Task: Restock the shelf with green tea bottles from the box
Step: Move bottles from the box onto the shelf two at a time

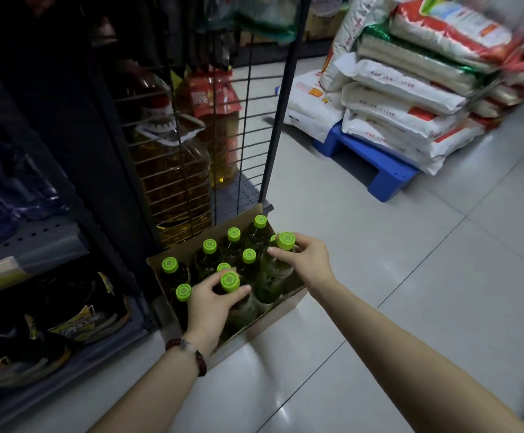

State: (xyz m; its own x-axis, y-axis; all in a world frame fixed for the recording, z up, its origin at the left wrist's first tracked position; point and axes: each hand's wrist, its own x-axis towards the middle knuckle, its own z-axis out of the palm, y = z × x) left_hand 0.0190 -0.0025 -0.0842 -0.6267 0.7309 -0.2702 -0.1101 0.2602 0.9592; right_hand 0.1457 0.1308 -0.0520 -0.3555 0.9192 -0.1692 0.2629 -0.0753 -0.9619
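Both hands are down in the box (281,309) on the floor. The left hand (212,303) curls round the neck of one green tea bottle (230,282), the right hand (306,260) round another bottle (285,240) beyond it. Best lift both straight up to clear their neighbours, then swing left toward the shelf (32,242).

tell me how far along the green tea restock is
Early, it seems. Done: no green tea bottle shows on the shelf parts in view. In hand: the left hand grips one bottle by the neck and the right hand grips another bottle, both partly lifted out of the box on the floor. Left: at least seven more green caps stand in the box, all to be shelved.
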